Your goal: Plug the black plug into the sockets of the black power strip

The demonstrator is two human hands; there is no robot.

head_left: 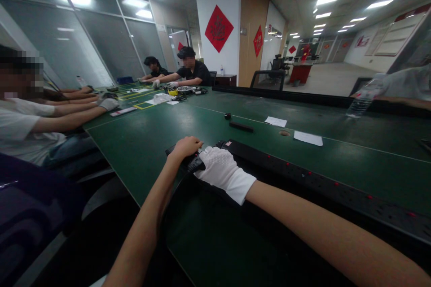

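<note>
My left hand (186, 147) is bare, its fingers bent and closed over a black block-like piece (170, 150) on the green table. Beside it my right hand (218, 168), in a white dotted glove, is closed round a black plug (196, 164). From the plug a dark cable (173, 193) curves down toward the table's near edge. The two hands nearly touch, and the fingertips of the right one are partly hidden. Just beyond the glove begins a long black power strip (316, 175) with several small red lights, running off to the right.
On the green table (158, 128) lie a black bar (241, 126), a small black piece (227, 116) and paper slips (308, 138) near a round hole (284, 133). A water bottle (365, 96) stands at right. Co-workers sit at left and at the far end.
</note>
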